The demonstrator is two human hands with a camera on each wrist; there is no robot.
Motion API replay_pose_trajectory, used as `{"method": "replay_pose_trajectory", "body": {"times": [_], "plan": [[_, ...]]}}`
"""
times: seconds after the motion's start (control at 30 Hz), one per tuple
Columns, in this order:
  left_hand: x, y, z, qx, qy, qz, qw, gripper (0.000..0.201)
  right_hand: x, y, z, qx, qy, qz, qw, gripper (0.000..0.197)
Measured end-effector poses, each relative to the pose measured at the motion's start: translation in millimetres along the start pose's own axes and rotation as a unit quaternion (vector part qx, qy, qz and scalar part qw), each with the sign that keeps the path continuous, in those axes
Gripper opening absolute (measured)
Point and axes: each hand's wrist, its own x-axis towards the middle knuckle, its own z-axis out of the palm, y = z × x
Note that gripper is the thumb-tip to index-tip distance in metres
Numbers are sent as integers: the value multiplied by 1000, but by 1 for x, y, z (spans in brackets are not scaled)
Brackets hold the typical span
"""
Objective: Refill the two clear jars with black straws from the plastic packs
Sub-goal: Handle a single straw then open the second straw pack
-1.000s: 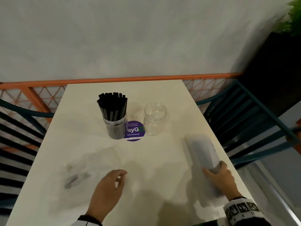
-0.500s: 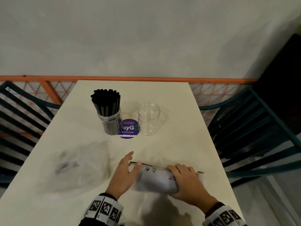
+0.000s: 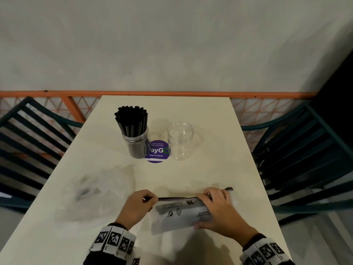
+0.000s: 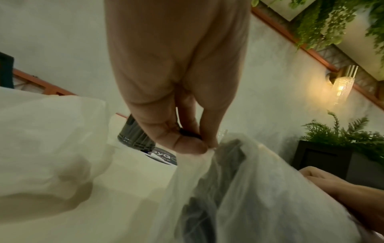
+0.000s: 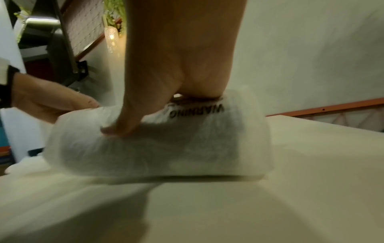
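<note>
A frosted plastic pack of straws (image 3: 179, 215) lies crosswise at the near edge of the table, its black zip strip facing away from me. My left hand (image 3: 140, 204) pinches the left end of the pack's zip edge (image 4: 204, 144). My right hand (image 3: 215, 207) grips the pack's right part, thumb pressed into its side (image 5: 116, 131). One clear jar (image 3: 136, 142) stands packed with black straws. To its right a second clear jar (image 3: 180, 140) stands empty. The straws inside the pack show only as a dark shade (image 4: 220, 172).
A crumpled empty plastic pack (image 3: 101, 188) lies left of my hands. A purple round sticker (image 3: 157, 152) sits between the jars. Dark slatted chairs (image 3: 305, 159) flank the cream table (image 3: 210, 169) on both sides. An orange rail and a wall stand behind.
My right hand brought the pack from the table's right edge to the near middle and turned it crosswise. My left hand moved in and took hold of its left end.
</note>
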Motion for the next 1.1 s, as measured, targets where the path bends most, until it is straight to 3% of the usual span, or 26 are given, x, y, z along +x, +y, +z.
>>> {"method": "replay_pose_trajectory", "body": {"times": [0.23, 0.27, 0.37, 0.43, 0.53, 0.6, 0.7, 0.8, 0.87, 0.9, 0.97, 1.1], "plan": [[13, 17, -14, -47, 92, 60, 993, 21, -6, 51, -22, 107, 31, 123, 986, 76], [14, 21, -17, -54, 99, 69, 991, 19, -8, 53, -26, 161, 48, 136, 976, 68], [17, 34, -24, -69, 136, 97, 984, 9, -10, 54, -44, 237, 101, 138, 956, 3], [18, 43, -30, -73, 166, 117, 976, 5, -10, 49, -57, 285, 137, 145, 938, 17], [19, 57, -39, -104, 198, 131, 966, 10, -9, 39, -80, 415, 173, 168, 877, 9], [19, 69, -46, -120, 210, 147, 959, 18, -10, 36, -86, 479, 198, 163, 839, 38], [18, 84, -58, -100, 225, 171, 954, 19, -8, 26, -101, 533, 245, 154, 795, 29], [17, 97, -71, -35, 253, 203, 945, 6, -4, 18, -116, 537, 289, 126, 782, 36], [17, 108, -73, 91, 300, 244, 918, 10, 0, 11, -126, 526, 315, 107, 783, 45], [15, 116, -70, 138, 314, 250, 905, 14, 3, 8, -130, 519, 328, 104, 783, 39], [5, 136, -58, 148, 298, 272, 903, 15, 10, -1, -135, 506, 335, 105, 788, 10], [-16, 167, -22, 93, 122, 389, 908, 32, 19, -14, -128, 462, 332, 102, 816, 14]]}}
